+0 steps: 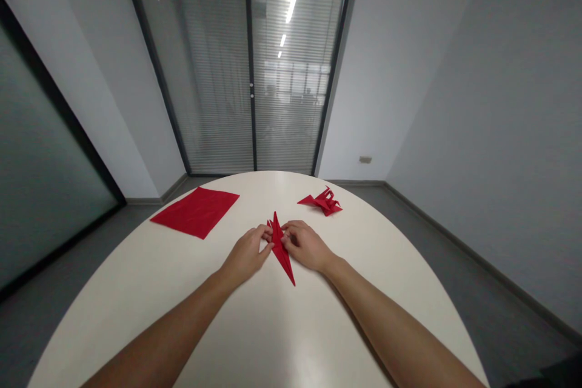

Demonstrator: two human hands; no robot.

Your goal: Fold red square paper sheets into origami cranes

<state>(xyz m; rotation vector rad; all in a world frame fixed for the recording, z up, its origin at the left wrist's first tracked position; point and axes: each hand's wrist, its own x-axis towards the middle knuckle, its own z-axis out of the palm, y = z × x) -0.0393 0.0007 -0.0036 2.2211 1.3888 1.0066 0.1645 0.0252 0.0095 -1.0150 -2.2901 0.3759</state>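
A narrow piece of folded red paper (280,250) lies between my hands, its long point aimed toward me and shorter points facing away. My left hand (249,253) pinches its left edge with thumb and fingers. On the opposite side, my right hand (308,244) has its bent fingers closed on the right edge. Parts of the paper's upper folds are hidden behind my fingertips. Beyond my right hand rests a finished-looking red origami figure (324,200) with several pointed parts. To the far left is a flat red paper sheet (199,213) with faint creases.
The round white table (136,291) curves away on both sides. Past its far edge stands a glass partition (218,73) with blinds and a dark frame. A grey wall (500,133) rises at the right, and a wall socket (365,159) sits low behind the table.
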